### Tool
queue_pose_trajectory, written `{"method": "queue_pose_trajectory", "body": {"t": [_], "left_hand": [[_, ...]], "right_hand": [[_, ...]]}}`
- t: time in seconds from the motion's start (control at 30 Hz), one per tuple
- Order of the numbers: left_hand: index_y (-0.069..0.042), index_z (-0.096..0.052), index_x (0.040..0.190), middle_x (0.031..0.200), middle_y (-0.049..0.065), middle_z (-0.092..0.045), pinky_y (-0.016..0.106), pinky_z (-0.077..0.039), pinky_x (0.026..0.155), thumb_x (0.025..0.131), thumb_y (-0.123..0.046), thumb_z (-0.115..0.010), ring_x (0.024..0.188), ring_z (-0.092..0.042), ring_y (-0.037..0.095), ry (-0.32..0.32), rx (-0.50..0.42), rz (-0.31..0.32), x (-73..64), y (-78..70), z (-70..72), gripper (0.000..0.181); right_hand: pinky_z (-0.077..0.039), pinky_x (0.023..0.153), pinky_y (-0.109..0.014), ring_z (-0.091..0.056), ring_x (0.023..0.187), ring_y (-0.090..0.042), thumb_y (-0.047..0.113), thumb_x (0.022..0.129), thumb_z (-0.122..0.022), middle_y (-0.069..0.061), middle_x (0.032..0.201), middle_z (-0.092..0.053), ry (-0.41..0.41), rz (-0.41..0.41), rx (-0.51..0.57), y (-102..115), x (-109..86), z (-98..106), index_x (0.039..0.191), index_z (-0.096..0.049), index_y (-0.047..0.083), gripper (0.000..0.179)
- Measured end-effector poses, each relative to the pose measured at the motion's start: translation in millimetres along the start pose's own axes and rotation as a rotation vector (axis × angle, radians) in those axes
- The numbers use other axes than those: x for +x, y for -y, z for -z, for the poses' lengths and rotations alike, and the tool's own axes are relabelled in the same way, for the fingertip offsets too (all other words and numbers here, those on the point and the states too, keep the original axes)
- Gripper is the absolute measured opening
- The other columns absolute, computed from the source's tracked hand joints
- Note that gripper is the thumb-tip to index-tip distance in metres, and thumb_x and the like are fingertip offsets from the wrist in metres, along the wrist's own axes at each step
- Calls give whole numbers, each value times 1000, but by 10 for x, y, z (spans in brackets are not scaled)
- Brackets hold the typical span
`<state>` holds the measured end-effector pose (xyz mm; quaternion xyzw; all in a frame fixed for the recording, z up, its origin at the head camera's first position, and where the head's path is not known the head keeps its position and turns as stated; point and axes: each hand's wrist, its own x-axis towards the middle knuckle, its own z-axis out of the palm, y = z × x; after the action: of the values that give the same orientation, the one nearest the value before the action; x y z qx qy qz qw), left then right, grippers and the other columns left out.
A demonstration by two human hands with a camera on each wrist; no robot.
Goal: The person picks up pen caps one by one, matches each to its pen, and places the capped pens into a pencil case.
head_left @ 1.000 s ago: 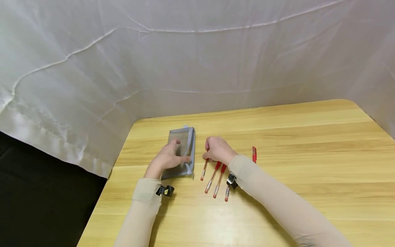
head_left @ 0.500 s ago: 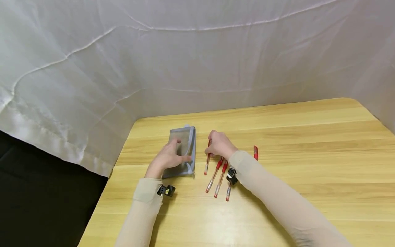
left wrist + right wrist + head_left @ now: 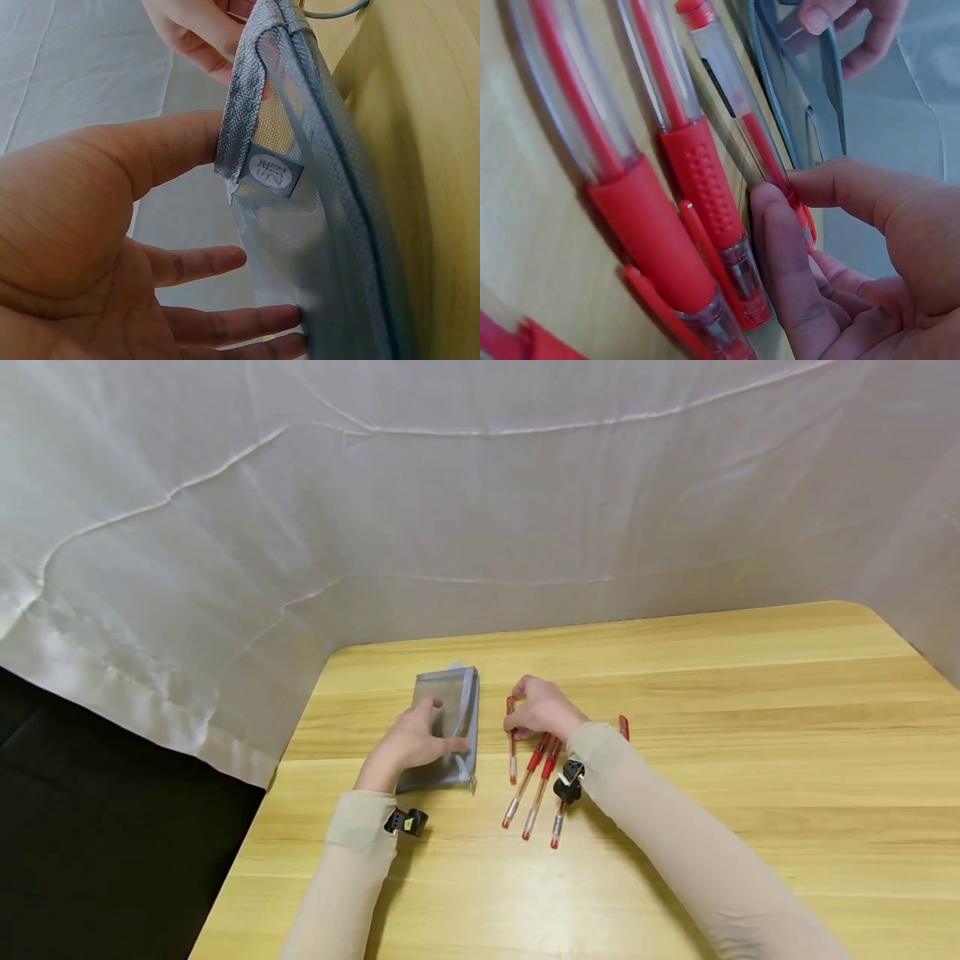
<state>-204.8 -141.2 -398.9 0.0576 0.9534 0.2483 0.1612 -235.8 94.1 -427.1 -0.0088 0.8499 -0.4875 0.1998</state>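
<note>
My left hand rests on a grey mesh zip pouch lying left of centre on the table. In the left wrist view the thumb reaches behind the strip along the pouch's mouth, while the other fingers extend toward the mesh. Right of the pouch, my right hand pinches a red gel pen between thumb and fingers. The right wrist view shows that pen's clear barrel pointing away from the hand; its capped end is partly hidden by the fingers. The pouch's mouth gapes on the side facing the pens.
Two similar red pens lie beside the right hand. Another pen lies partly under the right wrist, and a red cap end shows beyond the sleeve. The wooden table meets a pale curtain at the back.
My right hand has shifted slightly right and away, drawing the pinched pen with it and turning it more nearly in line with the pouch's edge. The left hand stays on the pouch.
</note>
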Motion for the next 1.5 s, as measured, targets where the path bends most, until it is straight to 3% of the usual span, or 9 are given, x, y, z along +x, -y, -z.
{"method": "queue_pose_trajectory", "body": {"t": [0.4,0.73,1.2,1.5], "left_hand": [[-11,-36,162,159,26,-51,65,-45,117,94,-46,-82,146,-52,45,0,0,7,11,-31,-9,89],[-11,-37,161,158,26,-52,66,-46,116,93,-46,-82,145,-52,45,3,-13,6,26,-38,-25,89],[-9,-39,159,156,26,-54,63,-46,117,93,-46,-81,144,-53,44,-1,-19,-17,44,-50,-19,86],[-8,-37,161,163,24,-49,61,-41,123,94,-45,-80,151,-47,42,9,-28,-32,62,-70,-23,89]], "right_hand": [[-66,71,-28,-70,65,-15,0,96,-76,-16,92,-74,36,19,256,-58,75,48,146,-47,-1,58],[-65,71,-27,-70,66,-15,-3,96,-74,-13,90,-72,18,30,378,56,230,-89,141,-49,-4,51],[-63,63,-24,-69,60,-13,-5,96,-71,-10,78,-67,-15,23,375,168,397,-319,124,-52,-2,34],[-66,70,-30,-71,62,-16,-6,96,-70,-15,86,-68,-33,17,302,228,413,-383,121,-53,-3,30]]}}
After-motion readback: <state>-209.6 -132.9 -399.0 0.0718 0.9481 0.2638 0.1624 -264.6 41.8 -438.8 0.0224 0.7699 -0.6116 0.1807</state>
